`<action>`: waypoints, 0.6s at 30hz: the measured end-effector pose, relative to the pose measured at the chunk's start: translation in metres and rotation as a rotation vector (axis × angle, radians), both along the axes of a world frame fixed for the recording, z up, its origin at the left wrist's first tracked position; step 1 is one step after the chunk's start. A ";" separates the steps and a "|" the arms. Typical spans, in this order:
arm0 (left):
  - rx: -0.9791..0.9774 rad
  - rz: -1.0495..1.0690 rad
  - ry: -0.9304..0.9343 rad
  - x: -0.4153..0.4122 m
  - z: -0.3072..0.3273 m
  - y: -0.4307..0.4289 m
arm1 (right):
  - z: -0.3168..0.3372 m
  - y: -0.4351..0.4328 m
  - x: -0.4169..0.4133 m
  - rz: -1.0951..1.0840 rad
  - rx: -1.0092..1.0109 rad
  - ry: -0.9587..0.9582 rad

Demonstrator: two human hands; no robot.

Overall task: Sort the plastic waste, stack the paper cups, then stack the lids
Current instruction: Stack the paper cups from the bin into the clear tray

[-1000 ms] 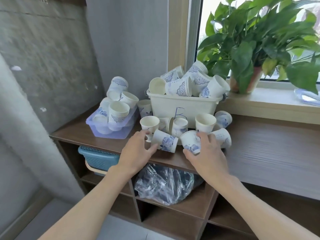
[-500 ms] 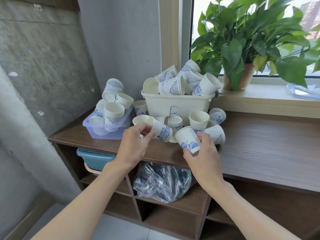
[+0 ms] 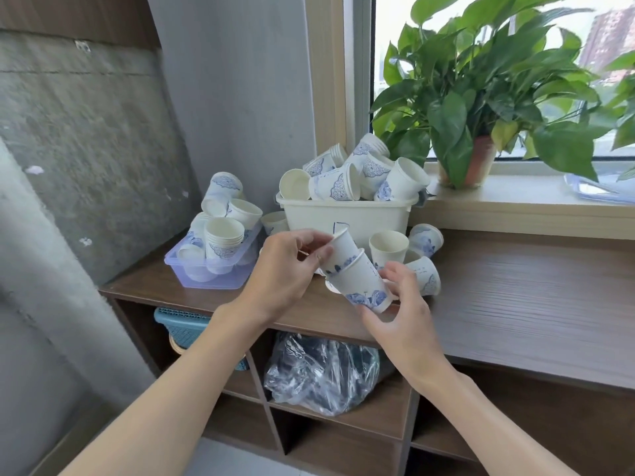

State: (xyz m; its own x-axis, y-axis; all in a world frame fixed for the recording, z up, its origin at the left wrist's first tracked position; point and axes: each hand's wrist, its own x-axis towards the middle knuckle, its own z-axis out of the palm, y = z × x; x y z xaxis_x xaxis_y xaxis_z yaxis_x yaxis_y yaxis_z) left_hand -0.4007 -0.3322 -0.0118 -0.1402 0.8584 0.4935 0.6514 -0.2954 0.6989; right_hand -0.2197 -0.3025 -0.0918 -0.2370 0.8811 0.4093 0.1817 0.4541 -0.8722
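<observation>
"Two in hand. Where are they?"

"Middle of the frame, above the front edge of the counter (image 3: 515, 286), both tilted, the one nosing base-first into the other. My left hand (image 3: 281, 273) pinches the upper cup (image 3: 340, 245) near its rim. My right hand (image 3: 403, 319) curls round the lower cup (image 3: 360, 286) at its base."

"How will they handle?"

"Light, thin paper, I'd judge, and easily dented. I'd hold them by the rolled rim or the base, not the wall."
</observation>
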 end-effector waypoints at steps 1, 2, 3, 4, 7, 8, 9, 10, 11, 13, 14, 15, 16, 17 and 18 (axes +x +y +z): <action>-0.017 -0.021 -0.004 0.002 -0.002 0.001 | 0.000 0.001 -0.001 0.001 0.002 0.013; -0.030 -0.041 -0.004 0.004 -0.004 0.004 | -0.001 0.002 -0.002 -0.004 0.013 0.024; -0.038 -0.062 -0.001 0.006 -0.007 0.007 | -0.001 0.003 -0.003 -0.012 0.027 0.033; -0.036 -0.078 0.014 0.009 -0.011 0.010 | -0.003 0.004 -0.004 -0.018 0.033 0.043; 0.023 -0.096 0.067 0.015 -0.027 0.022 | -0.009 0.013 -0.008 -0.026 0.021 0.116; 0.027 -0.078 0.046 0.017 -0.034 0.024 | -0.012 0.016 -0.009 -0.020 0.007 0.142; 0.020 -0.058 0.000 0.017 -0.042 0.026 | -0.015 0.018 -0.011 -0.011 -0.006 0.166; 0.011 -0.040 -0.060 0.018 -0.048 0.026 | -0.018 0.021 -0.013 0.001 -0.018 0.187; 0.002 -0.037 -0.152 0.020 -0.054 0.026 | -0.020 0.022 -0.015 0.015 -0.034 0.208; -0.026 -0.067 -0.362 0.024 -0.066 0.025 | -0.025 0.023 -0.019 0.039 -0.070 0.241; -0.043 -0.079 -0.442 0.027 -0.071 0.024 | -0.027 0.023 -0.021 0.057 -0.085 0.252; -0.048 -0.072 -0.493 0.030 -0.075 0.024 | -0.028 0.023 -0.022 0.083 -0.094 0.257; -0.035 -0.059 -0.524 0.032 -0.079 0.024 | -0.029 0.023 -0.023 0.111 -0.099 0.248; -0.017 -0.044 -0.556 0.032 -0.083 0.024 | -0.029 0.022 -0.022 0.132 -0.102 0.230; 0.001 -0.031 -0.587 0.032 -0.086 0.024 | -0.028 0.022 -0.020 0.141 -0.095 0.202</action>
State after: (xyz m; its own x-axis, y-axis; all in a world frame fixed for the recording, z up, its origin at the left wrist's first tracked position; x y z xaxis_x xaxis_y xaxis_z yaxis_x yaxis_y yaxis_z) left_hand -0.3692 -0.3077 -0.0982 -0.3650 0.8662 0.3413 0.1464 -0.3086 0.9399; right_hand -0.2395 -0.2809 -0.1201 -0.2816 0.8821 0.3777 -0.0600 0.3767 -0.9244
